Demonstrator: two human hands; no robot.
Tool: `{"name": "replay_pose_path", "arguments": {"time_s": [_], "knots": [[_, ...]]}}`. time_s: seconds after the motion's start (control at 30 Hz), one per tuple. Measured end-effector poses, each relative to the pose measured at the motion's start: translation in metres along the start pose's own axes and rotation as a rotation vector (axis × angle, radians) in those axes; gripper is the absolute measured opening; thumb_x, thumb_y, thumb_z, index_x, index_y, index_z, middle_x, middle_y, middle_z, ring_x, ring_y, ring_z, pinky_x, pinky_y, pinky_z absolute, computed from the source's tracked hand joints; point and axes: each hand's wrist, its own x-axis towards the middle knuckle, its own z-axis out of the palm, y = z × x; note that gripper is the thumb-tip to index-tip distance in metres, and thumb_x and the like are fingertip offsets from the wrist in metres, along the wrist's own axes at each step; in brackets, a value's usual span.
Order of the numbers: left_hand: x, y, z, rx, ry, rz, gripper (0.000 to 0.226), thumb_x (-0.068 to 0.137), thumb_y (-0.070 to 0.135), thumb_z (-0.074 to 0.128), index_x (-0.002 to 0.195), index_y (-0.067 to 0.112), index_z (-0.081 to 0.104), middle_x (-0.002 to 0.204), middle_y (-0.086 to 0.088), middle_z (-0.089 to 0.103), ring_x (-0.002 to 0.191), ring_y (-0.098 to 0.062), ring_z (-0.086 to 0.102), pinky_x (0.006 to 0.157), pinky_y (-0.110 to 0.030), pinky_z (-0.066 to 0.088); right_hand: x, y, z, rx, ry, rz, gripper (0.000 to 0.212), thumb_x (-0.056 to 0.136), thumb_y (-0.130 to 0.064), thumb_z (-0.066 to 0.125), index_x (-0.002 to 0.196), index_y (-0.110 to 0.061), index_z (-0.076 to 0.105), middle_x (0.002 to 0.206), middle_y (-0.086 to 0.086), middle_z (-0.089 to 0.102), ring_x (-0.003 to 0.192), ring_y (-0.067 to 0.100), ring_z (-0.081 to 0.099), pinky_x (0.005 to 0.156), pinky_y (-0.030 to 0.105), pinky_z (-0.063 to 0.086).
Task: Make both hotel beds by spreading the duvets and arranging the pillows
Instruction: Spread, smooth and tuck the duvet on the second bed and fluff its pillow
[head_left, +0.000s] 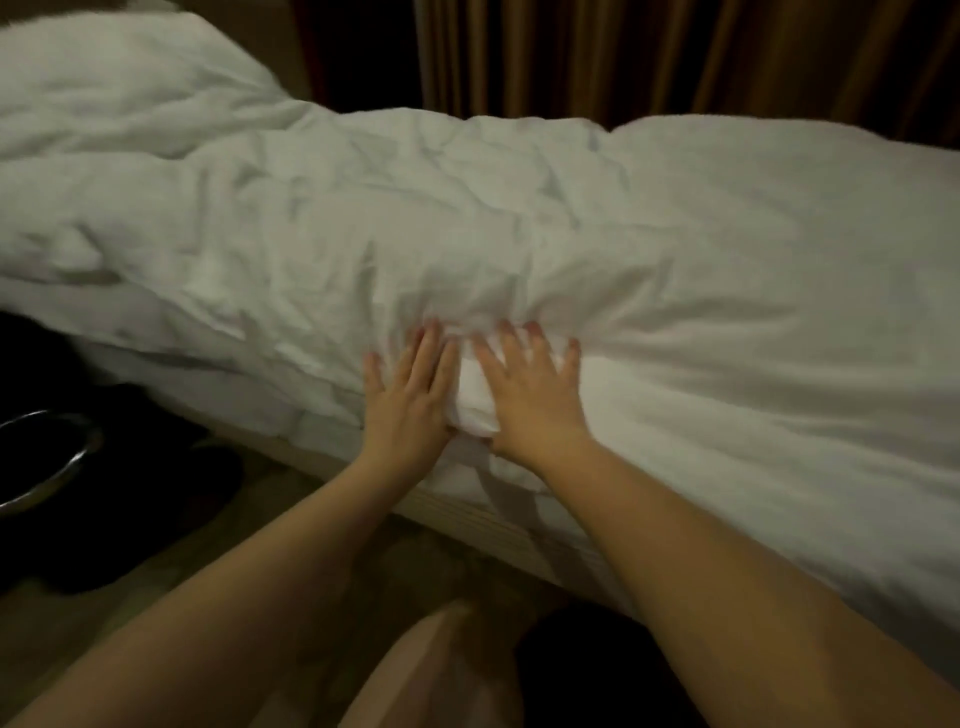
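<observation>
A white, wrinkled duvet (519, 218) lies across the bed and fills most of the view. My left hand (410, 395) rests flat on its near edge, fingers straight and close together. Just to its right, my right hand (530, 389) presses flat on the duvet with its fingers spread. A bunched fold of fabric sits between the two hands. At the far left, a white pillow (104, 67) lies at the head of the bed. The bed's side and sheet (519, 525) show below the hands.
Brown curtains (675, 57) hang behind the bed. On the dark floor at the left sits a round metal-rimmed bin (57, 467). My legs are at the bottom of the view, close to the bed's side.
</observation>
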Motion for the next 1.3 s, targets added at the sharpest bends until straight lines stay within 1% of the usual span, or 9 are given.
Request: {"name": "replay_pose_path", "arguments": {"time_s": [0.07,0.17,0.47,0.57,0.67,0.77,0.83,0.97,1.3], "knots": [[0.002,-0.007,0.008,0.032,-0.118,-0.095,0.076,0.095,0.047,0.035,0.152,0.011,-0.002,0.160,-0.007,0.002,0.147,-0.022,0.005,0.110,-0.061,0.008,0.009,-0.002,0.011,-0.026,-0.042,0.026,0.102,0.082,-0.052,0.062,0.151,-0.028,-0.009,0.159,0.005,-0.010,0.145,0.034,-0.005,0.108,0.066,-0.001],[0.005,0.000,0.006,0.021,-0.169,-0.109,0.068,0.101,0.034,0.030,0.150,0.010,-0.009,0.160,-0.005,-0.003,0.147,-0.020,0.001,0.113,-0.053,0.005,0.015,-0.004,0.016,-0.047,-0.007,0.022,0.077,0.095,-0.039,0.045,0.152,-0.028,-0.006,0.160,0.008,-0.009,0.144,0.039,-0.003,0.106,0.070,0.001],[-0.029,-0.047,-0.012,0.176,-0.144,0.061,0.058,0.079,0.021,0.039,0.135,0.011,0.050,0.132,-0.006,0.054,0.124,-0.025,0.051,0.095,-0.054,0.042,0.012,-0.016,0.013,-0.038,0.012,0.031,0.077,0.093,-0.052,0.034,0.152,-0.019,-0.002,0.157,0.017,0.002,0.141,0.047,0.003,0.107,0.070,0.008],[-0.027,-0.073,-0.018,0.248,-0.145,0.105,0.057,0.080,0.017,0.054,0.137,0.015,0.048,0.134,-0.007,0.050,0.127,-0.025,0.046,0.095,-0.056,0.042,0.015,-0.021,0.014,-0.074,0.034,0.051,0.086,0.090,-0.057,0.043,0.152,-0.013,0.003,0.155,0.021,0.009,0.141,0.043,0.008,0.108,0.065,0.011],[-0.018,-0.089,-0.027,0.237,-0.097,-0.002,0.054,0.083,0.018,0.037,0.137,0.015,0.042,0.138,-0.008,0.037,0.127,-0.027,0.035,0.088,-0.059,0.045,0.024,-0.041,0.016,-0.021,0.176,-0.008,0.092,0.073,-0.046,0.069,0.144,-0.002,0.032,0.144,0.024,0.034,0.134,0.038,0.029,0.107,0.060,0.019],[-0.010,-0.119,-0.019,0.251,-0.143,-0.139,0.061,0.096,0.019,0.034,0.151,0.028,0.009,0.158,-0.006,0.005,0.144,-0.027,0.008,0.107,-0.060,0.023,0.040,-0.088,0.014,0.134,0.310,-0.144,0.098,0.045,-0.036,0.087,0.131,-0.003,0.054,0.133,0.023,0.052,0.126,0.038,0.044,0.107,0.057,0.026],[-0.008,-0.147,-0.019,0.222,-0.136,-0.256,0.065,0.099,0.023,0.034,0.151,0.032,-0.004,0.159,-0.004,-0.004,0.146,-0.028,0.001,0.109,-0.058,0.017,0.048,-0.130,0.000,0.178,0.335,-0.262,0.097,0.054,-0.037,0.085,0.139,-0.009,0.047,0.143,0.018,0.044,0.133,0.035,0.037,0.110,0.054,0.020],[-0.005,-0.233,-0.006,0.221,-0.124,-0.340,0.074,0.098,0.029,0.042,0.150,0.027,-0.010,0.159,-0.003,-0.005,0.146,-0.024,-0.002,0.110,-0.057,0.016,0.088,-0.203,-0.010,0.088,0.264,-0.345,0.085,0.095,-0.038,0.047,0.151,-0.015,-0.014,0.158,0.012,-0.016,0.145,0.033,-0.014,0.114,0.053,-0.009],[0.020,-0.455,0.062,0.263,-0.030,-0.206,0.101,0.086,0.044,0.061,0.146,0.031,-0.020,0.159,-0.007,-0.006,0.146,-0.027,0.002,0.110,-0.055,0.015,0.243,-0.343,-0.011,-0.012,0.269,-0.272,0.081,0.093,-0.042,0.052,0.152,-0.032,-0.003,0.159,0.018,-0.004,0.142,0.047,-0.007,0.113,0.056,-0.007]]}}
